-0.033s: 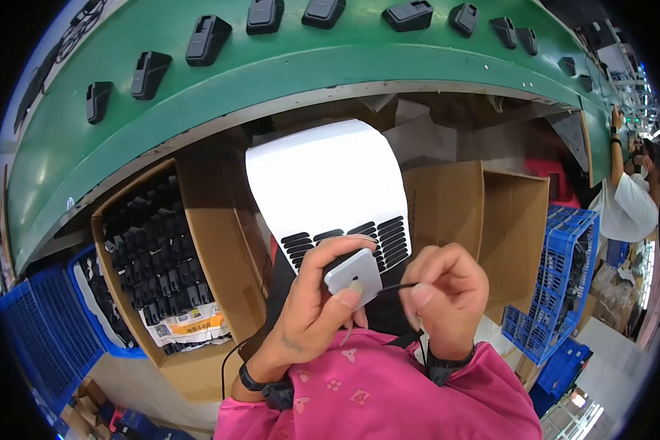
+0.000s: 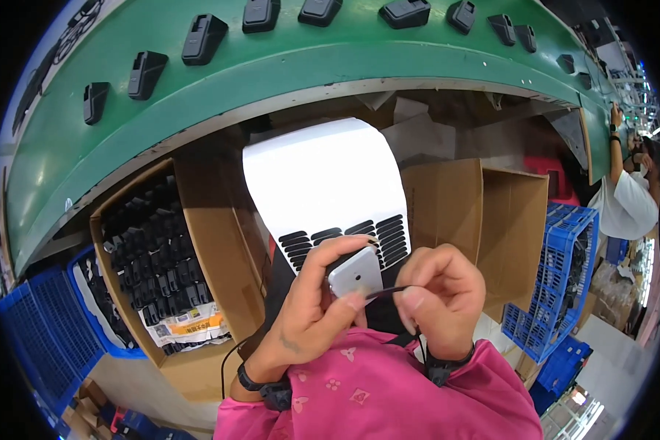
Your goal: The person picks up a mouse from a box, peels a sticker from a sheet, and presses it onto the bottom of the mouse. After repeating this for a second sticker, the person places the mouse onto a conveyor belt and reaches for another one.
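My left hand [image 2: 312, 312] is closed around a small white device [image 2: 356, 271] with rounded corners, a dark side and a small dark hole in its pale face. Between the thumb and fingertips of my right hand [image 2: 447, 297] is a thin black strip [image 2: 386, 292]. The strip's left end reaches the lower edge of the device, by my left thumb. Just beyond my hands lies a glossy white sheet [image 2: 323, 176], its near end covered in rows of black, rounded strips [image 2: 392, 240]. My fingers hide part of the device.
Black angular cradles [image 2: 205, 38] stand along the green bench [image 2: 293, 73]. An open carton [image 2: 224, 257] at left holds many black parts [image 2: 154, 257]. More cartons [image 2: 513, 235] and a blue crate [image 2: 546, 293] are at right. A person in white [image 2: 627, 202] works at far right.
The black strip in my right hand has shifted left, so its end now meets the device beside my left thumb. My left hand has tilted the device slightly.
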`<move>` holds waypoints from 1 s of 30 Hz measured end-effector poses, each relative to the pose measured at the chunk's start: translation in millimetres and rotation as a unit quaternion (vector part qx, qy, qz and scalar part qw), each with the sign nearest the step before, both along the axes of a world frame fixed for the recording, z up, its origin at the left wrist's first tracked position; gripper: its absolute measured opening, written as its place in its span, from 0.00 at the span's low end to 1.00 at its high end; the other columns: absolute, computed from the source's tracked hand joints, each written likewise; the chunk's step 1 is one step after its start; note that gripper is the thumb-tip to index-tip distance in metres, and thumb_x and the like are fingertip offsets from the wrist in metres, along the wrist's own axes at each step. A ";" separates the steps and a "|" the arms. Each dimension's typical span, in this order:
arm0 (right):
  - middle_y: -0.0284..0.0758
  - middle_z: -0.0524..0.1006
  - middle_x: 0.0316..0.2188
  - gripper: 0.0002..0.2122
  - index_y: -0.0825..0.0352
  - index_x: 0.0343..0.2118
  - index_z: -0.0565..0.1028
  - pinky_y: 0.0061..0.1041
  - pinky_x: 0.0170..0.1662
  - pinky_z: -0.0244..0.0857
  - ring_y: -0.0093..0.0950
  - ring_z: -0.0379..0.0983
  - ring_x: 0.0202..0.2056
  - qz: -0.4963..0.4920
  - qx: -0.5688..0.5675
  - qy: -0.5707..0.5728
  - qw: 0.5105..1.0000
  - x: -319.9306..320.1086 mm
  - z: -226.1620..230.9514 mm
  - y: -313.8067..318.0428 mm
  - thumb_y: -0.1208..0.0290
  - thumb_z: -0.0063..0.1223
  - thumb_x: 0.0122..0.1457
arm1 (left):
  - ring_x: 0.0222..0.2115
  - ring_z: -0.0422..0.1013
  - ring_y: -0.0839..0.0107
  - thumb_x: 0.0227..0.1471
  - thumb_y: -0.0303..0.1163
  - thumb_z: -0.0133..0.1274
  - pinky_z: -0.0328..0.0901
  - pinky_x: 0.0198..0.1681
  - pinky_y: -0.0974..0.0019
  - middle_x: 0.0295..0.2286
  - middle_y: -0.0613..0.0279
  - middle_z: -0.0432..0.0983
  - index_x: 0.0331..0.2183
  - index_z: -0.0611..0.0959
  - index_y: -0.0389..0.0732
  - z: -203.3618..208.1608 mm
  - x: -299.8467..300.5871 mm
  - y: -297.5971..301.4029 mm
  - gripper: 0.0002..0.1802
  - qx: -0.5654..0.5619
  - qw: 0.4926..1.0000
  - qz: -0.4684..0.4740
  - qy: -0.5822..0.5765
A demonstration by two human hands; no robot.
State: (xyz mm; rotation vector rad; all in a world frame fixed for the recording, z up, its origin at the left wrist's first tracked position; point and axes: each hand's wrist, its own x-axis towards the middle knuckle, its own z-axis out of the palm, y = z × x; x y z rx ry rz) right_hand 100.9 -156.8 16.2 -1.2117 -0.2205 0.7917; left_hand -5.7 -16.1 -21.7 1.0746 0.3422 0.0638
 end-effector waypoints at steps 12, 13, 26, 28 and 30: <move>0.32 0.69 0.24 0.07 0.70 0.30 0.65 0.12 0.22 0.54 0.13 0.61 0.21 -0.002 -0.072 0.048 0.996 -1.2 6.4 17.3 0.82 0.52 0.53 | 0.31 0.66 0.75 0.52 0.24 0.44 0.65 0.31 0.72 0.45 0.53 0.65 0.54 0.59 0.37 6.1 4.8 2.7 0.27 -0.042 0.997 -0.058 0.024; 0.32 0.69 0.24 0.07 0.70 0.30 0.65 0.12 0.22 0.54 0.13 0.61 0.21 -0.004 -0.068 0.047 0.997 -2.5 5.9 17.9 0.82 0.53 0.53 | 0.31 0.65 0.76 0.52 0.24 0.44 0.64 0.31 0.72 0.45 0.54 0.65 0.54 0.59 0.37 6.5 3.8 3.0 0.27 -0.052 0.996 -0.061 0.023; 0.31 0.73 0.27 0.05 0.73 0.33 0.68 0.13 0.31 0.64 0.13 0.69 0.28 0.001 -0.024 0.062 0.998 -3.4 -1.7 14.0 0.82 0.53 0.56 | 0.41 0.64 0.73 0.53 0.24 0.44 0.62 0.44 0.69 0.47 0.55 0.64 0.54 0.60 0.37 5.7 3.5 4.3 0.26 0.000 0.998 -0.057 -0.005; 0.32 0.73 0.28 0.05 0.73 0.33 0.68 0.13 0.31 0.65 0.14 0.69 0.28 0.004 -0.021 0.059 0.998 -2.9 -3.1 14.5 0.82 0.53 0.56 | 0.41 0.65 0.71 0.54 0.24 0.44 0.62 0.45 0.68 0.43 0.55 0.65 0.55 0.61 0.37 7.2 3.3 3.3 0.26 -0.026 0.998 -0.048 0.019; 0.33 0.73 0.28 0.05 0.73 0.33 0.68 0.14 0.32 0.66 0.14 0.70 0.29 0.006 -0.016 0.055 0.998 -3.4 -2.5 17.5 0.83 0.53 0.56 | 0.42 0.65 0.70 0.54 0.24 0.44 0.61 0.46 0.68 0.44 0.54 0.65 0.55 0.61 0.37 7.1 2.8 2.9 0.26 -0.017 0.999 -0.046 0.019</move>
